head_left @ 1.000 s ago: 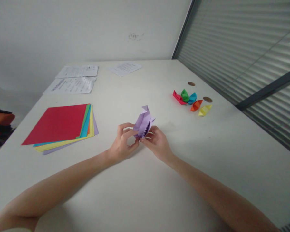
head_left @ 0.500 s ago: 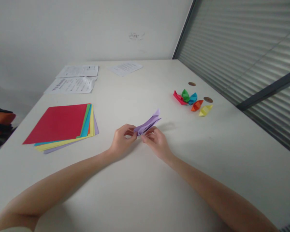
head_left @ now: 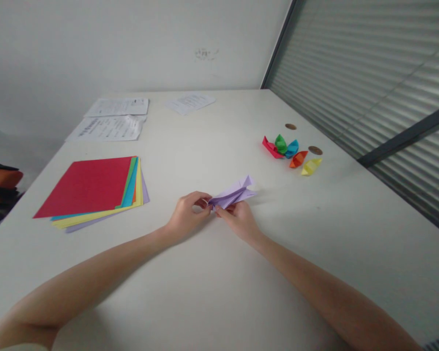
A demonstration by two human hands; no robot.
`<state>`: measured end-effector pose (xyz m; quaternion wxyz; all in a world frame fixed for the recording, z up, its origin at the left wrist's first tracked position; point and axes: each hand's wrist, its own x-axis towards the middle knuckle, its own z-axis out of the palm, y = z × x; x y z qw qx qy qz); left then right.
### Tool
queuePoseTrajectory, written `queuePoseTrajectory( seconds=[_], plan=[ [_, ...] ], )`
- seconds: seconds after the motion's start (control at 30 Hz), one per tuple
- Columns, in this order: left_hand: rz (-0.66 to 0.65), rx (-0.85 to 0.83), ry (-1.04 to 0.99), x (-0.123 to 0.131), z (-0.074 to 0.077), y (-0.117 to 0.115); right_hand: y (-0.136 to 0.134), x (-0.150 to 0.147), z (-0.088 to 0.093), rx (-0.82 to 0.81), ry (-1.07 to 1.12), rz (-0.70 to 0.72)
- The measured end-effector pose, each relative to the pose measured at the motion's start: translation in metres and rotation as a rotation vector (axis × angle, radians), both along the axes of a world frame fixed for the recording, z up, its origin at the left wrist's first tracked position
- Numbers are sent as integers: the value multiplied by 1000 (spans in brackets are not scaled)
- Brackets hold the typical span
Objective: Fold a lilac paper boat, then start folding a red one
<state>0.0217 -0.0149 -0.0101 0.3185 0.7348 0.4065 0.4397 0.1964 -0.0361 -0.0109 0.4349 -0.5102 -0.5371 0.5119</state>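
Note:
A partly folded purple paper point(head_left: 234, 194) lies low over the middle of the white table point(head_left: 212, 292), its free end pointing right and away from me. My left hand point(head_left: 188, 217) pinches its near end from the left, fingers curled. From the right, my right hand point(head_left: 237, 217) grips the same end, thumb and fingers pressed on the paper. Both hands rest close together near the table top.
A fanned stack of coloured paper sheets point(head_left: 91, 190), red on top, lies at the left. Several small folded paper boats point(head_left: 290, 152) sit at the right beside two brown round discs point(head_left: 314, 150). Printed white sheets point(head_left: 109, 127) lie at the far side. A slatted blind runs along the right.
The purple paper stood upright and spread between my hands; it has been flattened and laid down toward the right. Both hands stayed in place, pinching its near end.

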Motion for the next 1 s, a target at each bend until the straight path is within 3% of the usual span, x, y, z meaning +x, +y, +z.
queuePoseTrajectory(
  seconds=[0.13,0.3,0.4,0.5,0.7,1.0],
  plan=[
    [-24,-32,33,0,0,1,-1,0,-1,29,0,21],
    [33,54,74,0,-1,1,-3,-3,1,124,32,54],
    [-4,80,117,0,1,1,-3,-2,1,146,-9,67],
    [-64,46,153,0,4,1,-2,-1,0,119,-50,48],
    [-60,-78,232,-1,10,1,-4,0,1,103,-139,69],
    [-115,-62,303,-1,15,2,-6,1,4,178,-235,85]
  ],
)
